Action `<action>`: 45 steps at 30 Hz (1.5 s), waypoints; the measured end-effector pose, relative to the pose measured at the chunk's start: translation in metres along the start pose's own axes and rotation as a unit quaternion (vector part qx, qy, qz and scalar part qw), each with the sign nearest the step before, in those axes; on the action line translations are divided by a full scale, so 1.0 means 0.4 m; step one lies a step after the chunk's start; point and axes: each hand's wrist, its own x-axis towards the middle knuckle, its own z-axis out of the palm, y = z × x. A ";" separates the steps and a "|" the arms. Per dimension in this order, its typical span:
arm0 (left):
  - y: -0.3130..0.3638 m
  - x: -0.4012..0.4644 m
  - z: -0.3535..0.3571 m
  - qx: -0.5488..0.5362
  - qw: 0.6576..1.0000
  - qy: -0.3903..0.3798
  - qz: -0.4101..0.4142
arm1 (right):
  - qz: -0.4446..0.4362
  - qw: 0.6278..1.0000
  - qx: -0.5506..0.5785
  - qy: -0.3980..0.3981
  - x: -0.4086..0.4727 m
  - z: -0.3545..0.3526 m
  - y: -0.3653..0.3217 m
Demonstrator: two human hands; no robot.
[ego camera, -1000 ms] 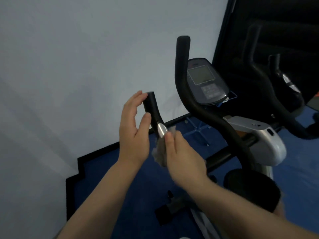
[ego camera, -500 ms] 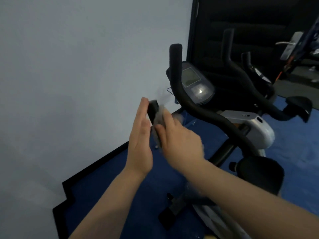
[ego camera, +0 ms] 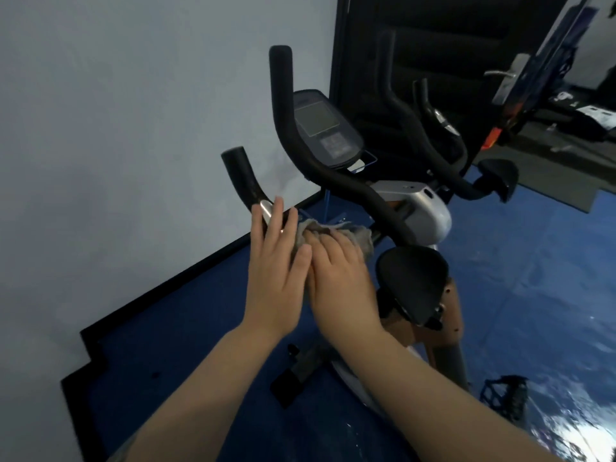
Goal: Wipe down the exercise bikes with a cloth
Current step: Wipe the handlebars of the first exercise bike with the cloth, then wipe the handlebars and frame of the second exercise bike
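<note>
At frame centre, the soft, light cloth (ego camera: pixel 336 233) is pressed on the handlebar (ego camera: pixel 245 181) under the right hand (ego camera: pixel 340 281), fingers curled; left hand (ego camera: pixel 275 271) fingers straight.

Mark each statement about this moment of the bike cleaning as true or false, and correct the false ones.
1. The right hand presses a grey cloth against the near handlebar. True.
2. The left hand is clenched in a fist. False: its fingers are straight, lying against the handlebar beside the silver sensor band.
3. The bike's console sits between the two handlebar arms. True.
4. The floor mat under the bike is red. False: it is blue.
5. The cloth is draped over the saddle. False: it is at the handlebar, under the right hand; the saddle is bare.
</note>
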 end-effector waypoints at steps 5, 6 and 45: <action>0.032 -0.072 0.032 0.022 0.999 -0.010 -0.038 | 0.007 0.998 0.069 0.007 -0.064 -0.049 0.012; 0.039 -0.091 0.038 0.006 0.999 -0.016 -0.045 | 0.001 0.997 0.081 0.018 -0.080 -0.057 0.015; 0.460 -1.028 0.666 0.149 0.778 -0.587 -0.167 | 0.403 0.849 -0.014 -0.340 -1.426 -0.491 0.502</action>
